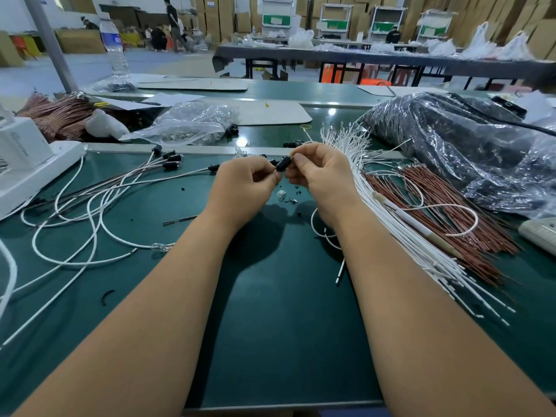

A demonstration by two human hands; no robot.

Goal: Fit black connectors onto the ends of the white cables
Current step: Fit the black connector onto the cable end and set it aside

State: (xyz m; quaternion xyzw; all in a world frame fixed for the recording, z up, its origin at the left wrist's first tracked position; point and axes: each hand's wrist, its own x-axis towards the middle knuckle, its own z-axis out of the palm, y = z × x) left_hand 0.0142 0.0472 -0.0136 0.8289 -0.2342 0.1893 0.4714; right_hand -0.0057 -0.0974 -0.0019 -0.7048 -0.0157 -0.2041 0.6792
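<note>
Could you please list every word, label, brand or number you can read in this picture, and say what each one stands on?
No text here can be read for certain.
Water bottle: blue label with white print, too blurred to read.
White device at the left: faint grey logo, too small to read.
Green and white panels on the far stations: no legible print.
Cardboard boxes: markings too small.

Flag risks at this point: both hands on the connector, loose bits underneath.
1. Both hands, left hand and right hand, pinch the black connector in mid-air; a slip could drop it among the small black bits on the green mat.
2. The right forearm lies along the white cable bundle; moving it may drag cables out of order.
3. Finished cables loop loosely on the left and could snag.
</note>
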